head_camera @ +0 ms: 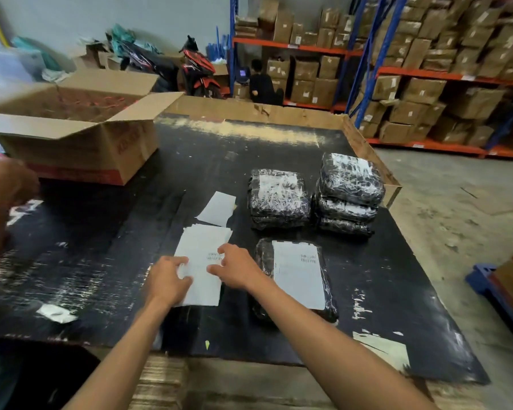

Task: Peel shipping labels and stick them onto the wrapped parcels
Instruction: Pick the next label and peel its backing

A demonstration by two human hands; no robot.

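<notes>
**Working the label stack at the packing table**

Inspecting the scene, we find both of our bare hands on a stack of white rectangular paper shipping labels (200,263) lying flat on the scuffed black table top (101,261). Our left hand (168,281) rests on the stack's left side, its fingers curled and pinching the left edge of the top sheet. Our right hand (237,266) sits on the right side, fingertips pressed down near a small printed barcode; whether it grips a sheet or only holds it down, we cannot tell.

Just right of the stack lies a black parcel wrapped in clear film (296,279), with a white label already covering most of its upper face. Beyond it, further from us, stand a second wrapped black parcel (279,199) and, beside that, a pile of wrapped black parcels (348,192) near the table's right edge. Pale patches show under their film; we cannot read them.

A single loose white sheet (216,208) lies just beyond the stack, tilted. A crumpled white scrap (55,313) sits near the table's front left. An open brown cardboard carton (77,128) occupies the far left corner. Another person's arm (0,196) enters at the left edge, blurred.
</notes>
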